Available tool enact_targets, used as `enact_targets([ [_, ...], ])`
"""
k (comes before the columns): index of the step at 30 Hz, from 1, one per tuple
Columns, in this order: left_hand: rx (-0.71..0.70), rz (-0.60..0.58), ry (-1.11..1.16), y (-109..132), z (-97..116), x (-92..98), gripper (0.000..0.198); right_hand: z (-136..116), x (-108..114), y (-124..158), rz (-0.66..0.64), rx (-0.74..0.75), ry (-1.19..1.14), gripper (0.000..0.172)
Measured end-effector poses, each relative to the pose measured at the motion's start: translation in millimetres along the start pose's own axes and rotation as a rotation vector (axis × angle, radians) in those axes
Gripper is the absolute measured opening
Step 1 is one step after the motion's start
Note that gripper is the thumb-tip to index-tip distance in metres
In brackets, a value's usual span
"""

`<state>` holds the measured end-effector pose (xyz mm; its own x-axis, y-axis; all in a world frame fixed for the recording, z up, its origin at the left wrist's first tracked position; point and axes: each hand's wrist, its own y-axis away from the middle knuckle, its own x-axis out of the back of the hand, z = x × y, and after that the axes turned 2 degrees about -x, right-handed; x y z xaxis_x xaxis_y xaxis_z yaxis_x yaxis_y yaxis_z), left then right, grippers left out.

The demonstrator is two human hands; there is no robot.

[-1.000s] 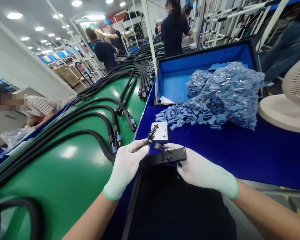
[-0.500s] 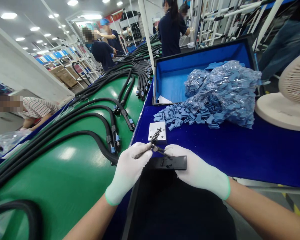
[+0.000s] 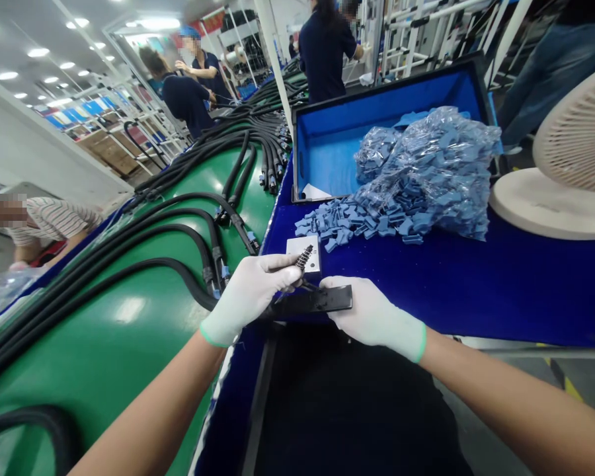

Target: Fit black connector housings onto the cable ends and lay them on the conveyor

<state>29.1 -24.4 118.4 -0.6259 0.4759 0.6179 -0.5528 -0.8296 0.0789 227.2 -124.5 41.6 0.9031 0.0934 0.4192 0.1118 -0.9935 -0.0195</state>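
Note:
My left hand (image 3: 250,291), in a white glove, is pinched round a small black part with a spring (image 3: 305,256) that points up and away from me. My gloved right hand (image 3: 374,309) is closed on a flat black bar-like end piece (image 3: 338,299), which lies level across both hands. Dark thin bits join the two parts between my fingers; how they connect is hidden. Just behind my left fingertips, a pale metal block (image 3: 314,263) with holes rests on the blue tabletop (image 3: 451,284).
Loose blue clips (image 3: 337,228) lie behind the block, beside a clear bag of clips (image 3: 436,175) leaning on a blue bin (image 3: 324,129). A pale fan (image 3: 550,208) stands right. Black hoses (image 3: 153,264) cover the green belt (image 3: 119,330) at left. Several people work beyond.
The camera view has shifted a little. Both hands now appear slightly higher and further left, still holding the same black parts; the spring part sits closer to the left fingers.

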Motion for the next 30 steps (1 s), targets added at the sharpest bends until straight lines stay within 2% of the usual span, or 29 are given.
enact_targets([
  [4, -0.036, 0.053, -0.054, -0.9, 3.2, -6.2, 0.038, 12.5, -11.6, -10.2, 0.094, 0.006, 0.068, 0.013],
  [8, -0.027, 0.048, -0.062, -5.4, -1.4, -6.1, 0.037, 8.9, -4.9, -5.6, 0.041, 0.050, 0.197, 0.019],
  [11, 0.021, 0.034, 0.153, -8.1, -9.9, -5.4, 0.041, 10.9, 12.9, 7.3, 0.076, 0.031, 0.446, 0.025],
  [13, 0.044, -0.001, 0.368, -8.2, -14.2, -6.0, 0.045, 15.4, 23.6, 15.4, 0.191, -0.028, 0.601, 0.023],
  [14, 0.054, -0.018, 0.450, -7.5, -15.0, -6.6, 0.045, 16.7, 26.9, 18.6, 0.239, -0.032, 0.605, 0.026],
  [15, 0.057, -0.031, 0.493, -6.3, -14.7, -7.3, 0.045, 16.7, 28.3, 21.1, 0.251, -0.020, 0.535, 0.033],
  [17, 0.037, -0.034, 0.448, -1.8, -11.2, -9.0, 0.042, 11.9, 25.6, 23.8, 0.190, -0.025, 0.219, 0.045],
  [19, -0.007, -0.020, 0.306, 4.7, -6.1, -10.9, 0.040, 2.9, 17.8, 23.4, 0.100, -0.098, -0.129, 0.037],
  [21, -0.061, -0.047, 0.150, 11.8, -2.1, -13.1, 0.039, -5.7, 9.0, 20.1, 0.085, -0.151, -0.342, 0.031],
  [23, -0.142, -0.125, 0.031, 17.9, -0.6, -15.7, 0.035, -10.4, 2.1, 15.3, 0.118, -0.130, -0.429, 0.039],
  [25, -0.216, -0.187, -0.058, 22.5, -0.9, -18.8, 0.032, -10.6, -2.6, 10.6, 0.124, -0.078, -0.468, 0.055],
  [30, -0.247, -0.181, -0.209, 30.6, -3.2, -28.3, 0.028, -1.6, -11.1, 3.2, 0.049, -0.041, -0.588, 0.080],
])
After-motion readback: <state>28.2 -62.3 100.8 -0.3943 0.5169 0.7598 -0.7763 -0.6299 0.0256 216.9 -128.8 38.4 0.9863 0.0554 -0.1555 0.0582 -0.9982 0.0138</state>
